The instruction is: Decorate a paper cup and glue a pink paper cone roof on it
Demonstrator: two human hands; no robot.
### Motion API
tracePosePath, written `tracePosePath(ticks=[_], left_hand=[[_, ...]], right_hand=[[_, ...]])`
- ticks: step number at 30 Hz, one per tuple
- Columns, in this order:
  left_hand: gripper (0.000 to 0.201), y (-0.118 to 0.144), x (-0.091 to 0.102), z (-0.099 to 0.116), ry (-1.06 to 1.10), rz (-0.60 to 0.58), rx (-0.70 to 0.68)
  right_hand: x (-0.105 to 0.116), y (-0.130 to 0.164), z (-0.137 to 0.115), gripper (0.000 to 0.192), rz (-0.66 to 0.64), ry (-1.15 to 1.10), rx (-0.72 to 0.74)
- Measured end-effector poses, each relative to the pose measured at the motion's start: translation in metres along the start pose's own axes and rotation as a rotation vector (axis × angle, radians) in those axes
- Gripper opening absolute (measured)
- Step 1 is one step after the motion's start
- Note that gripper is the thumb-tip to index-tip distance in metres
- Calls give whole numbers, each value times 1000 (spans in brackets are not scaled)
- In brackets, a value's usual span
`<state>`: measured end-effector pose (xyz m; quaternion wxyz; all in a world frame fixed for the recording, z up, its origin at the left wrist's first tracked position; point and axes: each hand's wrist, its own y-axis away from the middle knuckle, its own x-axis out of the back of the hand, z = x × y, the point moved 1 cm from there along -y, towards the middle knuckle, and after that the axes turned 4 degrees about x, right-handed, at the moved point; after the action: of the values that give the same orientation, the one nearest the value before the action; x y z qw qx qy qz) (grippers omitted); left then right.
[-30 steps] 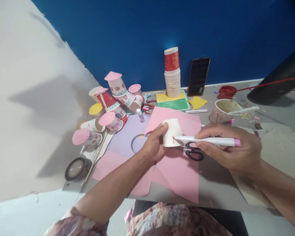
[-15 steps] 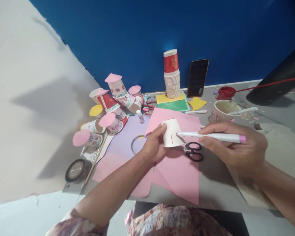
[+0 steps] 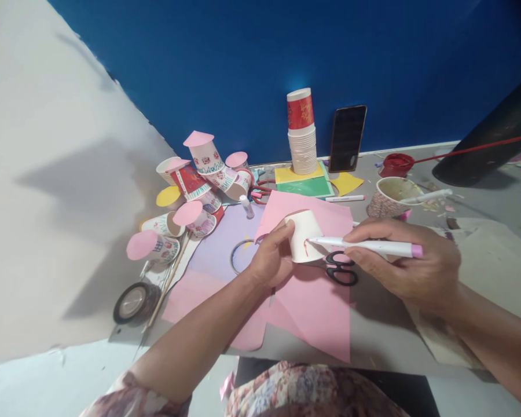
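Note:
My left hand (image 3: 274, 255) is closed around a white paper cup (image 3: 304, 226), held upside down with its wide rim lowest. A short red curved mark shows on the cup's side. In my right hand (image 3: 410, 260) is a white felt-tip pen (image 3: 373, 246) with a pink end, pinched between thumb and fingers. Its tip meets the cup at the red mark. Pink paper (image 3: 312, 318) lies on the table beneath the cup. Partly behind the cup, black-handled scissors (image 3: 342, 268) rest on that paper.
Decorated paper cups with pink cone roofs (image 3: 204, 153) crowd the left. A cup stack (image 3: 303, 147) and a phone (image 3: 348, 139) stand along the blue wall. At right are a patterned cup (image 3: 384, 202) and a red pot (image 3: 397, 165). Tape (image 3: 132, 302) lies front left.
The pen in my right hand has moved left onto the cup. The red mark looks longer, and the cup has turned slightly in my left hand.

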<state>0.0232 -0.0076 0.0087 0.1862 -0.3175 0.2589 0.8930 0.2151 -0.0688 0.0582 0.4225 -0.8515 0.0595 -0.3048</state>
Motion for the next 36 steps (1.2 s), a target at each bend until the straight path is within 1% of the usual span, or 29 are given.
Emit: tracePosePath(ticks=[3, 9, 17, 21, 27, 31, 36], left_hand=[[46, 0, -1, 1, 18, -5, -9], [38, 0, 0, 0, 69, 14, -23], [45, 0, -1, 0, 46, 0, -24], [48, 1, -1, 0, 45, -13, -21], [40, 0, 0, 0, 77, -18, -18], [37, 0, -1, 0, 91, -34, -15], [40, 1, -2, 0, 72, -22, -21]], right_hand=[[0, -1, 0, 9, 9, 20, 4], [3, 0, 2, 7, 84, 95, 3], [1, 1, -1, 8, 38, 36, -4], [2, 0, -1, 8, 49, 43, 2], [4, 1, 1, 8, 93, 104, -18], [4, 0, -1, 7, 82, 88, -28], [2, -1, -1, 8, 76, 74, -11]])
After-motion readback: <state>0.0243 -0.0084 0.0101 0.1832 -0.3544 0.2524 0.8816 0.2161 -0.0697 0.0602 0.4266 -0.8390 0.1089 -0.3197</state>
